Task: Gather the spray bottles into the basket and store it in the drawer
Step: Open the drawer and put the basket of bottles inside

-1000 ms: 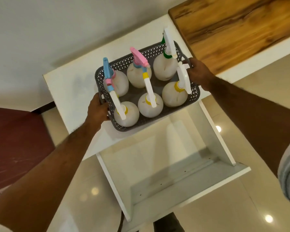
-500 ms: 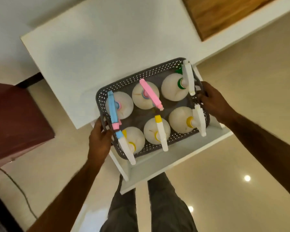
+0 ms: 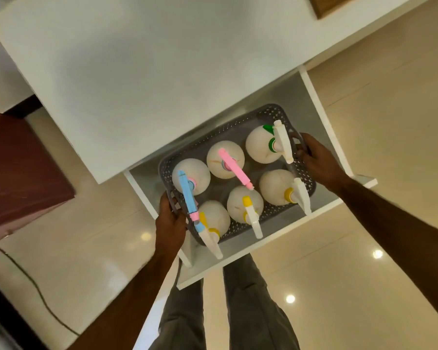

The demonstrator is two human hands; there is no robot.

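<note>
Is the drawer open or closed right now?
Open. The white drawer sticks out from under the tabletop, and the grey basket of spray bottles sits between its side walls.

Both hands [image 3: 171, 221] gripping bottle-filled basket [image 3: 311, 184], inside open drawer [image 3: 321, 104]

Basket of spray bottles sitting within the open drawer, a hand at each end.

The basket [image 3: 311, 184] is lying inside the drawer [image 3: 321, 107], which is projecting out from under the tabletop [image 3: 149, 72]. Six spray bottles [image 3: 276, 186] are standing in it in two rows of three. The left hand [image 3: 170, 221] is gripping its left end, the right hand [image 3: 319, 161] its right end. The person's legs [image 3: 250, 304] are standing on the floor [image 3: 390, 147] just before the drawer front.
</note>
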